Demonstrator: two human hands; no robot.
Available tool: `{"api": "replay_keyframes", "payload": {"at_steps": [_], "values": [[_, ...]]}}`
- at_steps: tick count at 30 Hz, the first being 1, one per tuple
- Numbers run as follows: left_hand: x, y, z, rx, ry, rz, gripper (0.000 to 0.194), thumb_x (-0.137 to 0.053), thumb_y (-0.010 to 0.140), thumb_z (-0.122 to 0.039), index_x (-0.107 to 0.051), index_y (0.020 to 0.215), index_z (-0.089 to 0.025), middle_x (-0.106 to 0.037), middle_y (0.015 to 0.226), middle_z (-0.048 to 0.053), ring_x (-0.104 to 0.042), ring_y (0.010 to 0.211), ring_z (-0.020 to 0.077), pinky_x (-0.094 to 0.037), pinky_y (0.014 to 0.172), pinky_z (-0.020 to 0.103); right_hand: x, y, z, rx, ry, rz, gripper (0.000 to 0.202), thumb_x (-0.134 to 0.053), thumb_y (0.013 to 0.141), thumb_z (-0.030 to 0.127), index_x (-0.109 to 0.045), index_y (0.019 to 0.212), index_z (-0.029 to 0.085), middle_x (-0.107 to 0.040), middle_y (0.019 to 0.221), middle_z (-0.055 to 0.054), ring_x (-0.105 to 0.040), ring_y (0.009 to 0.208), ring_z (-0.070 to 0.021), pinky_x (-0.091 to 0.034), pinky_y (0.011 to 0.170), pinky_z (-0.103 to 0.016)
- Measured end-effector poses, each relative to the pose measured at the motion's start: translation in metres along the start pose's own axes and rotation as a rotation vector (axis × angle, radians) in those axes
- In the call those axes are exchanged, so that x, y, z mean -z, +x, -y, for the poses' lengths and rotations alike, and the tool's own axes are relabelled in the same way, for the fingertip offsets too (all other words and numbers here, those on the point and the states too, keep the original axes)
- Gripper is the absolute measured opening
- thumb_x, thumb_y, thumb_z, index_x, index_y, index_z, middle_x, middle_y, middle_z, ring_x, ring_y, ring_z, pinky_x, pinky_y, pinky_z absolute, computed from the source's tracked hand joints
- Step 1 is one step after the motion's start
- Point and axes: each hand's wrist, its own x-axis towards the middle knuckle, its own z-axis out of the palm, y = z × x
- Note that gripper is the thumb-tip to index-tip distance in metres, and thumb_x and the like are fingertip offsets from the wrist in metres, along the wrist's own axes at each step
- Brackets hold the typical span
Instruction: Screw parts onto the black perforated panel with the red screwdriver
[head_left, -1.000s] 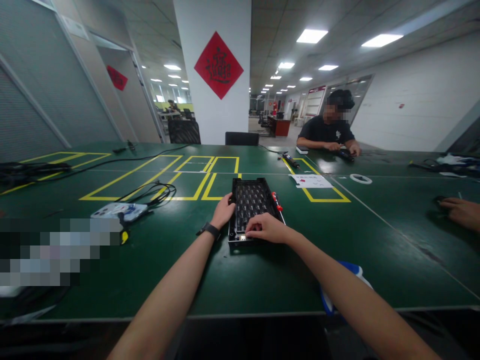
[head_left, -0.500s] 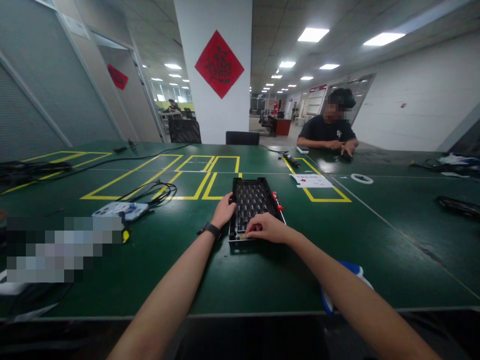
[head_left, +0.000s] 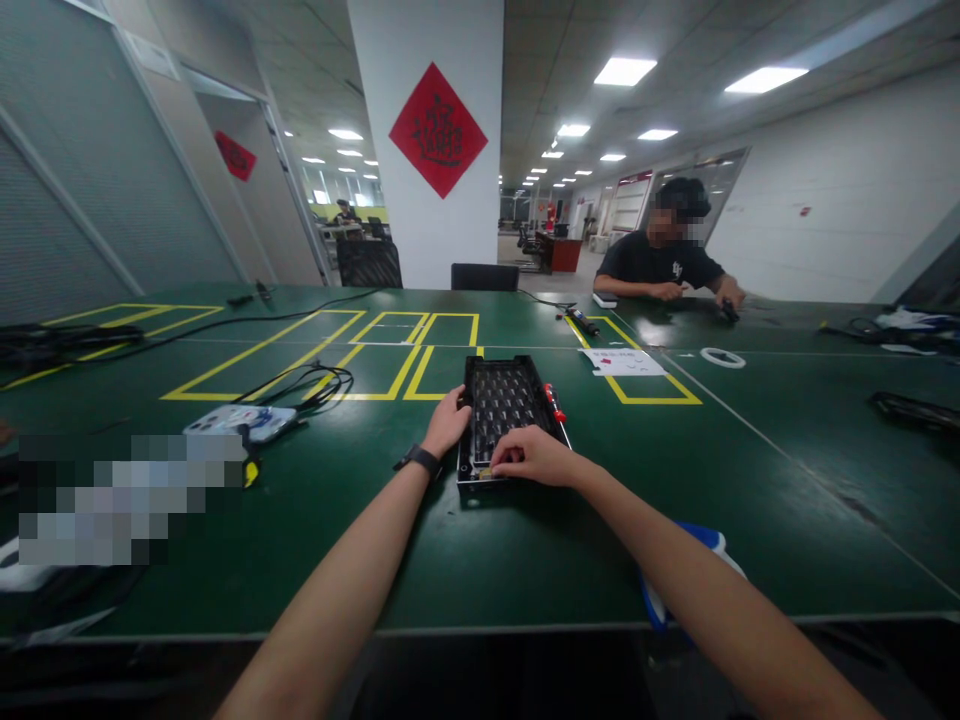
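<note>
A black tray-like case [head_left: 504, 398] with a patterned inside lies on the green table in front of me. My left hand [head_left: 448, 420] grips its left edge, with the thumb over the rim. Over the near end of the case, my right hand [head_left: 534, 456] is closed, fingertips pinched down beside a small yellowish piece [head_left: 486, 474]. Whether the fingers hold that piece or something else is too small to tell. A red-handled tool [head_left: 555, 402] rests along the right side of the case, its lower part partly hidden by my right hand.
A phone [head_left: 255, 422] and cables [head_left: 330, 380] lie to the left. Beneath my right forearm is a blue and white object [head_left: 705, 537]. A paper sheet [head_left: 625, 362] and white ring [head_left: 723, 358] lie farther right. Across the table sits a person [head_left: 660, 260] in black.
The person across the table has moved one hand outward to the right, over a dark object. My own hands and the case show no clear movement.
</note>
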Motion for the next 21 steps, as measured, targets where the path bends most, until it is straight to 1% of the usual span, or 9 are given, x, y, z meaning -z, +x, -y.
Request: {"api": "replay_keyframes", "payload": {"at_steps": [7,13,21], "values": [[0.0021,-0.0016,-0.0036,0.002,0.005,0.0,0.054,-0.045,0.07,-0.014,-0.047,0.123,-0.014,-0.049,0.128,0.009,-0.044,0.119,0.021,-0.031,0.104,0.034,-0.001,0.0005,-0.0017,-0.005,-0.003,-0.006,0.022,-0.062,0.074,0.034,-0.068,0.085,0.015,-0.063,0.076,-0.003,-0.049,0.062,-0.0088,-0.036,0.059,-0.021],[0.0017,-0.0019,-0.004,-0.002,0.01,0.003,0.054,-0.045,0.069,-0.013,-0.047,0.123,-0.014,-0.049,0.128,0.009,-0.044,0.119,0.0212,-0.03,0.104,0.034,-0.0016,0.0014,-0.004,0.01,-0.031,0.011,0.024,-0.059,0.076,0.034,-0.069,0.087,0.016,-0.065,0.079,-0.004,-0.051,0.065,-0.0097,-0.036,0.062,-0.021],[0.0013,-0.0012,-0.0034,0.008,0.006,0.002,0.054,-0.045,0.069,-0.014,-0.046,0.124,-0.014,-0.05,0.127,0.009,-0.045,0.118,0.0206,-0.031,0.103,0.033,-0.0002,0.0007,-0.0009,0.013,-0.038,0.004,0.024,-0.06,0.075,0.035,-0.069,0.088,0.016,-0.064,0.079,-0.004,-0.05,0.064,-0.0093,-0.037,0.061,-0.021]]}}
